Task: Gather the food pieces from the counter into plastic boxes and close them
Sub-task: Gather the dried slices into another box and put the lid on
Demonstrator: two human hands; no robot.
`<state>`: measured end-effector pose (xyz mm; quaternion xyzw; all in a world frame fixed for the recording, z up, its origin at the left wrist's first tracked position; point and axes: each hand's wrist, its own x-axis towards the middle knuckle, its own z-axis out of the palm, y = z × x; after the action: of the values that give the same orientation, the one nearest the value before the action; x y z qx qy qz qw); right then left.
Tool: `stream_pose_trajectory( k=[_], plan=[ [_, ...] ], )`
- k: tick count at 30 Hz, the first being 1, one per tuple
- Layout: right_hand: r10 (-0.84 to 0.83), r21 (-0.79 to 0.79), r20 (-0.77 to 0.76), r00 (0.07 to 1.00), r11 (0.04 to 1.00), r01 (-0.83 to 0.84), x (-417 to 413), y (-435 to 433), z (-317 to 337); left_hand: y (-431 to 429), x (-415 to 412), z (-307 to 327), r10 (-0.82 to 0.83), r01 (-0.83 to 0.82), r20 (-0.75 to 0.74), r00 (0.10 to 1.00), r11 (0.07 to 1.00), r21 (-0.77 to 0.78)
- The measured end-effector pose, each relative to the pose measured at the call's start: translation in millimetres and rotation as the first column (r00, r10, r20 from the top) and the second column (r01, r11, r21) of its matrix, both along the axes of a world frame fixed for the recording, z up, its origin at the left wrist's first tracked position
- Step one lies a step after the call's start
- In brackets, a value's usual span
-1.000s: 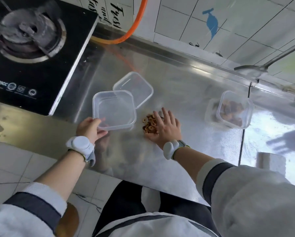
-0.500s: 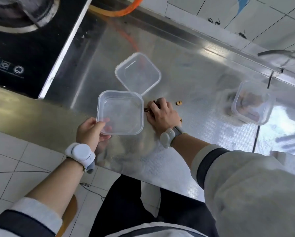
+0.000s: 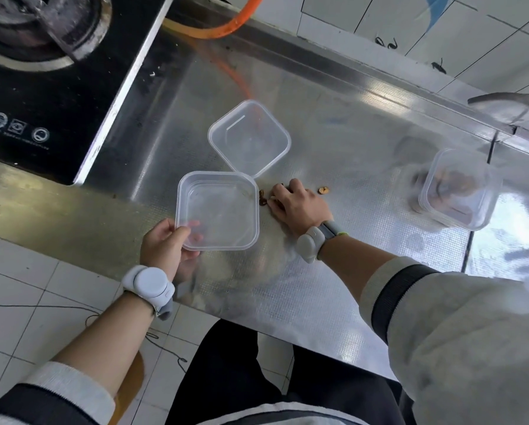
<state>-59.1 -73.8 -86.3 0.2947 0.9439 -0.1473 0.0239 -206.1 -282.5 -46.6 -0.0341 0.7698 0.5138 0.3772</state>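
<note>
**Steel counter nearly swept: the pile is now at the box rim**

Steel counter [image 3: 333, 142] carries everything here, with a black stove [image 3: 42, 96] at its left end. Far right stands a closed plastic box [image 3: 459, 191] already holding brown food, blurred. Nearer the middle, a loose lid [image 3: 249, 138] lies flat, touching the far corner of the empty box [image 3: 218, 210].

A second ago the right hand [image 3: 301, 204] lay spread over a heap of pieces well to the right of that box. Now it is curled and pressed down just beside the rim, fingers closed over the food pieces [image 3: 263, 200]; only a few show at its edge. One stray piece [image 3: 323, 190] was left behind, near the knuckles.

The left hand [image 3: 168, 245] pinches the box's near corner, thumb on the rim, holding it at the counter's front edge.

By my reading, the gathering is done and the lift into the box comes next; the stray will need its own pass.
</note>
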Motion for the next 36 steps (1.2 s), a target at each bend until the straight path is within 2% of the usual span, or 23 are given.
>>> stream_pose_trajectory(
  k=[5, 10, 12, 16, 18, 25, 32, 36],
  plan=[
    [-0.086, -0.050, 0.018, 0.996, 0.995, 0.087, -4, 5, 19, 0, 0, -1, 0.008, -0.008, 0.006, 1.000, 1.000, 0.010],
    [-0.175, -0.131, -0.097, 0.980, 0.978, 0.161, -20, 0, 60, 0, 0, 5, -0.032, 0.031, 0.029, 0.999, 0.999, 0.004],
    [-0.114, -0.121, -0.182, 0.977, 0.988, 0.092, -34, -14, 78, 3, 0, 12, -0.051, 0.051, 0.037, 0.998, 0.999, 0.015],
    [0.123, 0.015, -0.297, 0.947, 0.992, -0.124, -60, -48, 89, 10, 3, 22, -0.045, 0.041, 0.065, 0.997, 0.998, 0.053],
    [0.189, 0.015, -0.268, 0.945, 0.981, -0.192, -68, -59, 87, 11, 4, 22, -0.036, 0.032, 0.076, 0.996, 0.998, 0.056],
    [0.266, -0.047, -0.075, 0.961, 0.962, -0.270, -69, -58, 88, 5, -1, 17, -0.009, 0.003, 0.103, 0.995, 0.998, 0.055],
    [0.275, -0.052, -0.048, 0.960, 0.959, -0.277, -68, -54, 92, 4, -3, 16, -0.009, 0.002, 0.121, 0.993, 0.998, 0.059],
    [0.294, -0.065, -0.092, 0.951, 0.952, -0.300, -67, -54, 95, 5, -3, 18, -0.018, 0.010, 0.117, 0.993, 0.998, 0.067]
  ],
)
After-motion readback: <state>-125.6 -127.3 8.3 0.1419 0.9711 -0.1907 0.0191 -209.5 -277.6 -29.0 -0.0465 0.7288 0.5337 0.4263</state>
